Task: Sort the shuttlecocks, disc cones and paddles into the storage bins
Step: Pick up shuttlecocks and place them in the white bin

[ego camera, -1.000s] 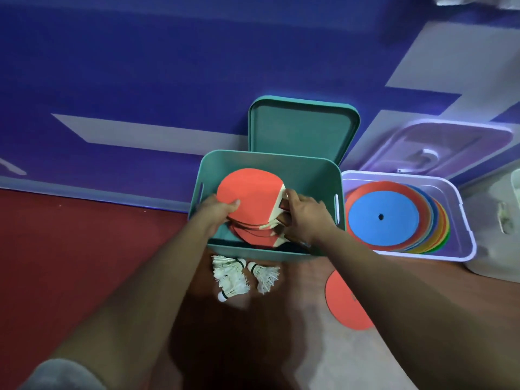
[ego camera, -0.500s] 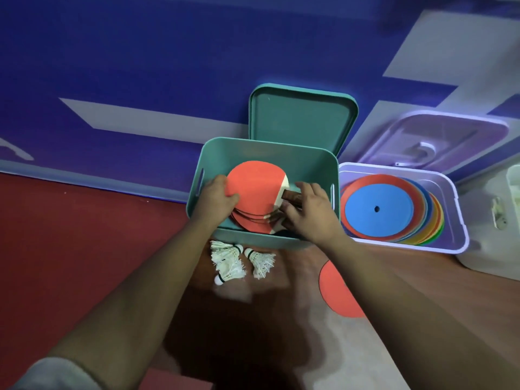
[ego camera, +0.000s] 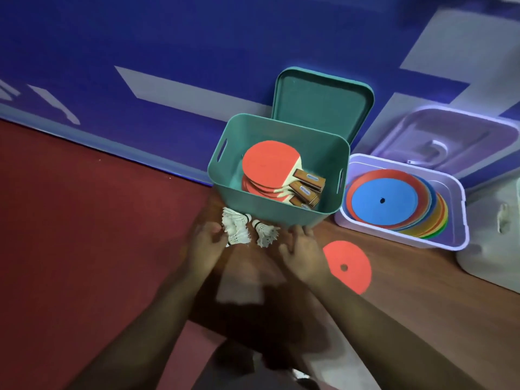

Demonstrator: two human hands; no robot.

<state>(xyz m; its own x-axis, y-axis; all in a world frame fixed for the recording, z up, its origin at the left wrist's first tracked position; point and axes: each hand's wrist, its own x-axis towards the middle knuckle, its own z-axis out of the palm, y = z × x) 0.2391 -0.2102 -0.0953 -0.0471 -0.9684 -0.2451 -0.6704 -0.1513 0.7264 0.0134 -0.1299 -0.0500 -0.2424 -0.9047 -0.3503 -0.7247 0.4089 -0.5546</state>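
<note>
Your two bare forearms reach forward over the floor (ego camera: 422, 291) toward a teal bin (ego camera: 277, 216) that stands open against a blue wall (ego camera: 168, 38). The teal lid (ego camera: 320, 108) leans upright behind it.

Inside the teal bin lie several red paddles (ego camera: 268, 164), stacked flat with their wooden handles pointing to the right.

Just in front of the bin, on the floor, lies a nested stack of white shuttlecocks (ego camera: 236, 229), and just beside it on the right a single shuttlecock (ego camera: 266, 235).

Your left hand (ego camera: 206, 240) is at the left edge of the nested stack, its fingers curled against the feathers. Motion blur hides whether it actually grasps them.

Your right hand (ego camera: 302, 249) is released, fingers spread and holding nothing. It sits near the front wall of the teal bin, to the right of the single shuttlecock.

To the right of that hand a loose red disc cone (ego camera: 347, 266) lies flat on the floor.

Beside the teal bin stands a lilac bin (ego camera: 405, 240) holding a fanned stack of disc cones (ego camera: 385, 201), a blue one on top. The lilac lid (ego camera: 439, 139) leans behind it.

Part of a white bin (ego camera: 495, 249) shows at the far right edge.
</note>
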